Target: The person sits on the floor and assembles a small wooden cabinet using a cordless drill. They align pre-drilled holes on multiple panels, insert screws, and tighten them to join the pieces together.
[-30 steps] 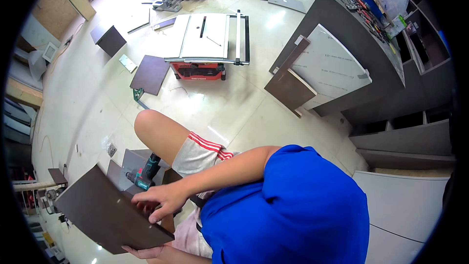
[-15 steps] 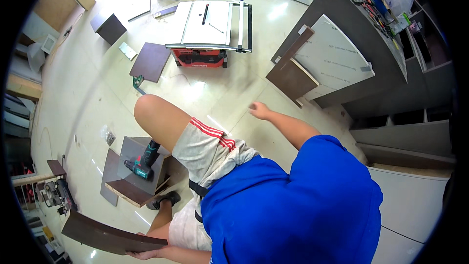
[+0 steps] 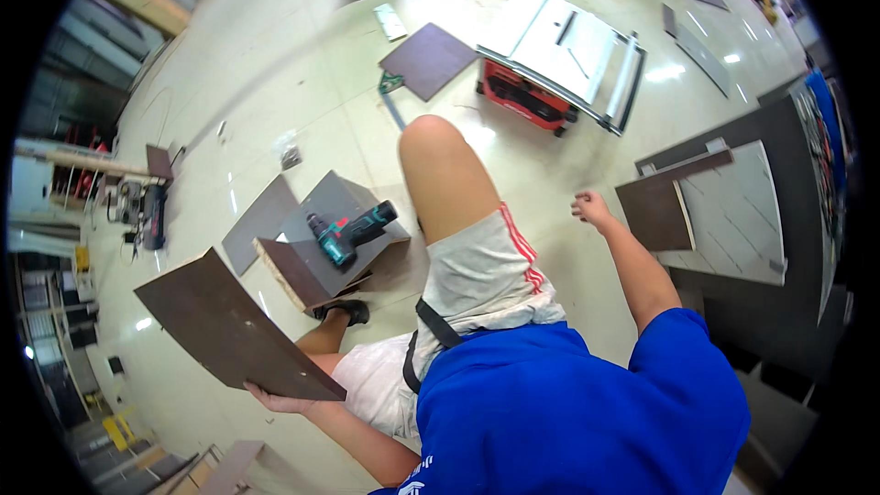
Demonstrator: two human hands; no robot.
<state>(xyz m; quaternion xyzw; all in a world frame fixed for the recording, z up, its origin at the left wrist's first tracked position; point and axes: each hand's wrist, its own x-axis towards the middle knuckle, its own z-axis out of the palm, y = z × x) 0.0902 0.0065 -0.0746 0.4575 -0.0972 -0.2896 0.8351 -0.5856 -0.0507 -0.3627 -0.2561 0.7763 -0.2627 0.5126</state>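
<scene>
My left hand [image 3: 280, 401] grips the lower edge of a dark brown board [image 3: 229, 321], which is held tilted out at my left side. A cordless drill [image 3: 339, 240], teal and black, lies on a small grey and brown box-like cabinet piece [image 3: 298, 266] by my lower leg. Against that piece, on the floor, rests a flat grey panel [image 3: 259, 225]. My right hand [image 3: 591, 208] hangs out to the right over the floor, empty, its fingers loosely curled and a little apart.
A red table saw [image 3: 550, 55] with a white top stands ahead. Nearer lie a dark square board [image 3: 429, 62] and a green-handled tool [image 3: 391, 82]. Panels [image 3: 733, 211] lean against a dark cabinet at right. A compressor-like machine [image 3: 139, 211] stands far left; a small clear bag [image 3: 290, 152] lies nearer.
My view has turned to the left, so the saw and panels sit farther right. The board in my left hand has come up and shows more of its broad face. My right hand stays empty.
</scene>
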